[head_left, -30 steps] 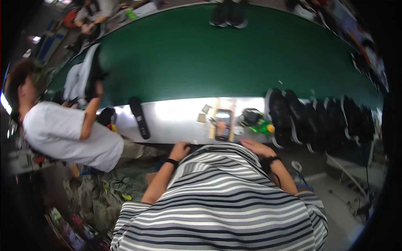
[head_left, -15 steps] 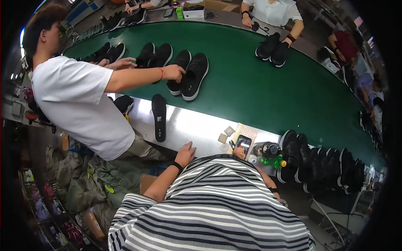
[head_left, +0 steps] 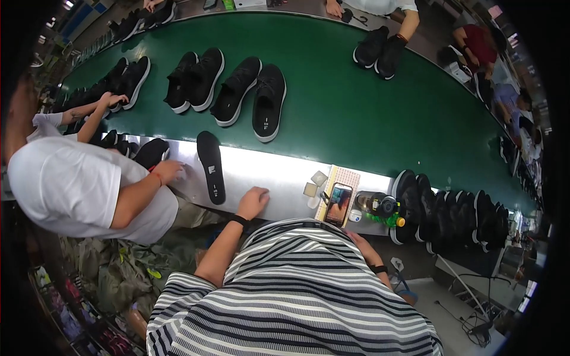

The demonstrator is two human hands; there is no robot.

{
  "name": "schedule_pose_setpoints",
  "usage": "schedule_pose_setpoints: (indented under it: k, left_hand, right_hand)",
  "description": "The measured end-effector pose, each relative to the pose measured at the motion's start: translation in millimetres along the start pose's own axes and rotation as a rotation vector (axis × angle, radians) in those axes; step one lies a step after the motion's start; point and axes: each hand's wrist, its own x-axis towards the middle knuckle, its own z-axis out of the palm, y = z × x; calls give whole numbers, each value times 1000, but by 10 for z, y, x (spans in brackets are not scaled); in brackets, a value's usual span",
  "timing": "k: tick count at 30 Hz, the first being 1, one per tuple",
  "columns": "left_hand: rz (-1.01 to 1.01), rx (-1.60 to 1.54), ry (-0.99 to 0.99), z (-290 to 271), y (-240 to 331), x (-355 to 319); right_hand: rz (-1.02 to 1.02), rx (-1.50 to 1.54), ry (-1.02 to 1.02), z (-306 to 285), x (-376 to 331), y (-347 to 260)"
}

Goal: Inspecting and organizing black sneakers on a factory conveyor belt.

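Note:
My left hand (head_left: 253, 203) rests on the shiny metal ledge (head_left: 285, 184) along the green belt, fingers curled in and nothing visible in them. To its left on the ledge lies a black insole (head_left: 211, 169). My right hand (head_left: 363, 248) is low by the ledge's near edge, close to a phone (head_left: 338, 203) with a lit screen; its fingers are partly hidden. Beyond the ledge, two pairs of black shoes with white soles stand on the green belt (head_left: 344, 107), the nearest being a low shoe (head_left: 269, 104).
A co-worker in a white shirt (head_left: 65, 184) stands at left, a hand (head_left: 169, 171) over the ledge. Bottles (head_left: 386, 206) and a row of black shoes (head_left: 439, 216) stand at right. Another pair (head_left: 389, 56) sits across the belt. Cables (head_left: 475, 326) hang low at right.
The co-worker has let go of the shoes and drawn back left. The shoes and insole appear further left in view. My left hand's fingers have curled in; more of my right hand shows.

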Motion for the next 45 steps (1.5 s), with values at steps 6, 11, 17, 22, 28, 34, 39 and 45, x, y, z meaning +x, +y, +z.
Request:
schedule_pose_setpoints:
  k: [6,11,17,22,28,34,39,45]
  left_hand:
    - [-251,-188,296,-785,-201,676]
    - [-37,-216,595,-1624,-457,1526]
    - [-83,-62,430,-2173,-929,2435]
    - [-299,-60,-71,-2236,-1301,2946]
    - [-216,-262,-103,-2011,-1449,3073]
    - [-278,-659,-135,-1929,-1251,2829]
    - [-615,-1111,-245,-1928,-888,2421]
    - [-403,-1403,-261,-1600,-648,1937]
  right_hand:
    - [-142,-378,-13,370,235,-887]
    - [-305,-327,-32,780,1050,-1975]
    - [-345,-238,60,1279,2325,-2917]
    - [-373,-263,230,1558,3115,-3184]
    - [-376,-191,286,1572,3433,-3122]
    - [-347,89,187,1411,3288,-3148]
    - [-164,499,-40,1147,2746,-3193]
    - [-285,520,-73,1121,2220,-3096]
